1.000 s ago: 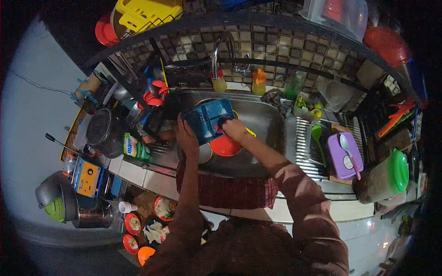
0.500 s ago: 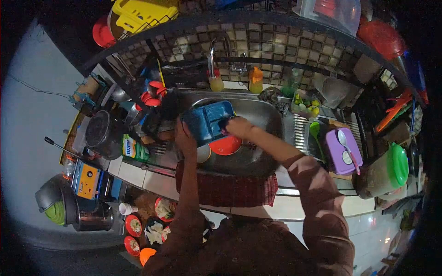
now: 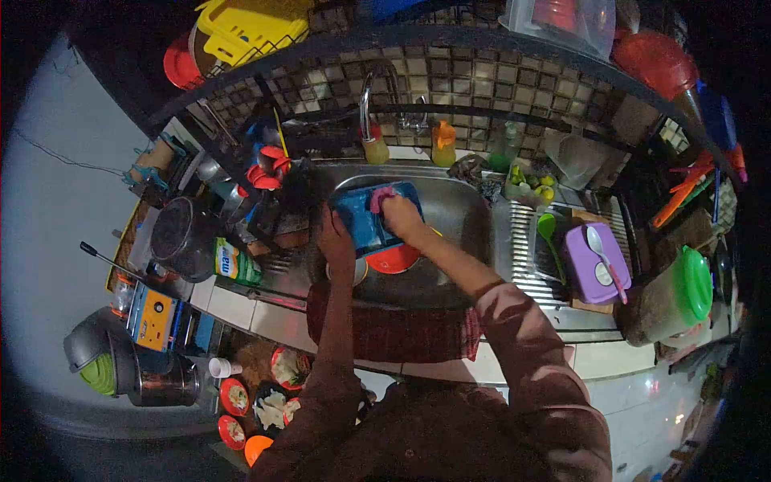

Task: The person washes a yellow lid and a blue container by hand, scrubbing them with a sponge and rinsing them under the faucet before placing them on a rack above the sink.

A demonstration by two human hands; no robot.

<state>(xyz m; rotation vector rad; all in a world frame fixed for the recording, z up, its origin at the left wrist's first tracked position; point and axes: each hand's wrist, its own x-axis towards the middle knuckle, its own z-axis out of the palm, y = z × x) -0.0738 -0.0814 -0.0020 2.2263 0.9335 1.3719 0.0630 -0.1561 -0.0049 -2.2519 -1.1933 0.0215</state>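
A blue divided tray (image 3: pixel 353 210) is held tilted over the metal sink (image 3: pixel 462 221). My left hand (image 3: pixel 335 239) grips its left edge, with the fingers partly hidden. My right hand (image 3: pixel 401 218) presses a pink scrubbing cloth (image 3: pixel 380 198) against the inside of the tray, near its divider. Below the tray, a red-orange bowl (image 3: pixel 393 259) lies in the sink, next to a pale round dish (image 3: pixel 353 269) partly covered by my left arm.
A faucet (image 3: pixel 367 104) rises behind the sink, with an orange-topped bottle (image 3: pixel 443 145) nearby. To the right are a green ladle (image 3: pixel 549 233) and a purple container (image 3: pixel 596 257) with a spoon on it. At left stand a green-white pouch (image 3: pixel 233 261) and a dark pot (image 3: pixel 183 238).
My right hand has slid up and left across the tray, bringing the pink cloth into clearer view. The tray has shifted slightly right and down, with my left hand still on its edge.
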